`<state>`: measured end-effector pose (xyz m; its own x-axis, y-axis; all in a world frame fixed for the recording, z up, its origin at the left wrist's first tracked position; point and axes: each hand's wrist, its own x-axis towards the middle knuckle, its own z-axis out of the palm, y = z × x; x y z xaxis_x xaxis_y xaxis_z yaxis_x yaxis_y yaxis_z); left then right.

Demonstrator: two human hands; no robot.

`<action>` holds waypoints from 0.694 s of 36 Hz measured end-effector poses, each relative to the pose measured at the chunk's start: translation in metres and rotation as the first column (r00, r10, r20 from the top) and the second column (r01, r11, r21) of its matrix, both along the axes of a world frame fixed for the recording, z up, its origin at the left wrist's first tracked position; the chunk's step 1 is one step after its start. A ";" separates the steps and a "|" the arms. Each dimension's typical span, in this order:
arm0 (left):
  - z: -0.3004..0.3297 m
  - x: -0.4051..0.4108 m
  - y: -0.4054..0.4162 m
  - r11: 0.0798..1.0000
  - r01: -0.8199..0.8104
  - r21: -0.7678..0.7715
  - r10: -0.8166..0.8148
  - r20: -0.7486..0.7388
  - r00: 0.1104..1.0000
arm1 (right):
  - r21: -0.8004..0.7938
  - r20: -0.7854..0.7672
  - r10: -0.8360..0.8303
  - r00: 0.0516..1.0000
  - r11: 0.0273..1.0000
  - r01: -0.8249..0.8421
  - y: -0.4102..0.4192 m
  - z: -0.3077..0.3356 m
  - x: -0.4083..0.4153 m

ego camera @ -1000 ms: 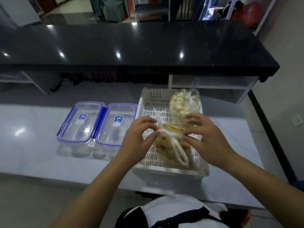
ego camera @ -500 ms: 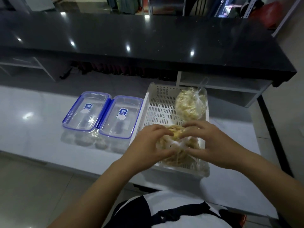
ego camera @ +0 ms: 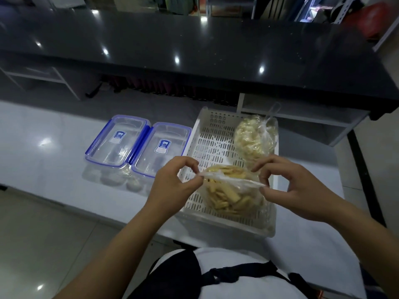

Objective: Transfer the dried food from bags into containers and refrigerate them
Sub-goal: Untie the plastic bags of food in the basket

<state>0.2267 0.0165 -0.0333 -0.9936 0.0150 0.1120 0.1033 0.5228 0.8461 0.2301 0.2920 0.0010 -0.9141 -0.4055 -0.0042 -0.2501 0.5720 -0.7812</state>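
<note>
A: Since a second ago the knot is undone; left hand (ego camera: 172, 186) and right hand (ego camera: 287, 188) each pinch a side of the near bag (ego camera: 228, 190), mouth stretched open, in the basket (ego camera: 216, 137).

B: Step?

A: Opening. Next, I'd say: unlid a container (ego camera: 164, 149), still shut beside the basket. Far bag (ego camera: 252, 139) still tied.

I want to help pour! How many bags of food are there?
2. The near bag is in the white basket, its mouth pinched open by the left hand and right hand. The far bag, still tied, lies behind it.
</note>
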 end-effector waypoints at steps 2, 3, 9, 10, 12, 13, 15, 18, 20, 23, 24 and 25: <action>-0.003 0.001 -0.002 0.999 -0.045 0.015 0.045 0.009 0.999 | -0.037 -0.010 -0.024 1.000 0.999 0.024 0.002 -0.002 0.001; -0.004 0.002 -0.003 0.997 -0.066 0.029 0.065 0.013 0.998 | -0.068 -0.012 -0.040 0.999 0.997 0.039 0.002 -0.003 0.002; -0.002 0.002 -0.002 0.974 -0.157 0.165 0.161 -0.011 0.987 | -0.314 0.045 -0.110 0.993 0.942 0.118 -0.002 -0.007 0.006; -0.001 0.001 -0.002 0.969 -0.175 0.174 0.181 -0.022 0.983 | -0.355 0.067 -0.121 0.990 0.925 0.137 -0.003 -0.007 0.006; 0.001 -0.002 -0.005 0.970 -0.189 0.155 0.201 -0.066 0.977 | -0.417 0.112 -0.147 0.983 0.891 0.181 -0.005 -0.007 0.006; 0.003 -0.004 -0.008 0.975 -0.181 0.130 0.194 -0.090 0.977 | -0.428 0.123 -0.157 0.980 0.882 0.195 -0.006 -0.007 0.007; 0.006 -0.008 -0.012 0.985 -0.146 0.089 0.155 -0.094 0.983 | -0.432 0.119 -0.169 0.978 0.879 0.204 -0.006 -0.006 0.007; 0.015 -0.013 -0.015 0.989 -0.069 0.129 0.075 -0.044 0.996 | -0.446 0.100 -0.196 0.976 0.868 0.220 -0.005 -0.002 0.008; 0.026 -0.013 -0.016 0.970 -0.028 0.242 0.031 -0.009 0.999 | -0.453 0.077 -0.224 0.972 0.860 0.234 -0.006 0.003 0.009; 0.044 -0.016 -0.021 0.936 0.014 0.351 -0.040 0.067 0.997 | -0.455 0.053 -0.264 0.963 0.852 0.259 -0.008 0.013 0.012; 0.050 -0.017 -0.023 0.916 0.045 0.400 -0.094 0.103 0.990 | -0.472 0.057 -0.269 0.961 0.841 0.263 -0.010 0.018 0.012; 0.056 -0.019 -0.026 0.882 0.084 0.464 -0.160 0.128 0.979 | -0.487 0.057 -0.269 0.961 0.833 0.262 -0.011 0.023 0.013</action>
